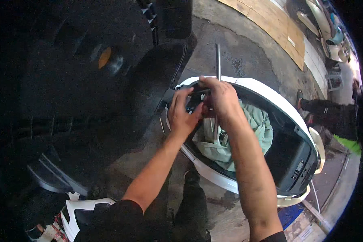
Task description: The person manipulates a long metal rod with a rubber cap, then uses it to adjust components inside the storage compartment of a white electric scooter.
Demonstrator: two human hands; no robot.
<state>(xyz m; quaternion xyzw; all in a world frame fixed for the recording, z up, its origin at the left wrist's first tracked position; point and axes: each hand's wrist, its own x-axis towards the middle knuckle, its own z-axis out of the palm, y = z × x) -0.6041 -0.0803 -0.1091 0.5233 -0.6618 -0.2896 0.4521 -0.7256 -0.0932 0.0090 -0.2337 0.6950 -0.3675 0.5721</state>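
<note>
A metal rod (218,60) stands nearly upright over the open underseat compartment (284,159) of a white scooter body (270,89), its bare upper end rising past the rim and its lower stretch showing against a crumpled pale green cloth (258,121). The right hand (224,97) covers the middle of the rod, its grip apparently curled around it, though the back of the hand hides how the fingers sit. The left hand (182,113) is just beside, fingers curved apart and thumb next to the right fingertips; whether its grip pinches anything small there I cannot tell (that spot is dark and crowded). The cloth fills the middle of the compartment, partly hidden by the right forearm, and the rod's lowest tip is hard to make out against it. Pale gold grab rails (318,151) flank the body's far right end. On the left a large black moulded form (129,92) swallows most of the view, too dark to identify. At lower left, a white panel (70,215) is cut off by the lower edge; at far right a co-worker's dark-clothed leg (324,109) shows, blurred toward the rim
</note>
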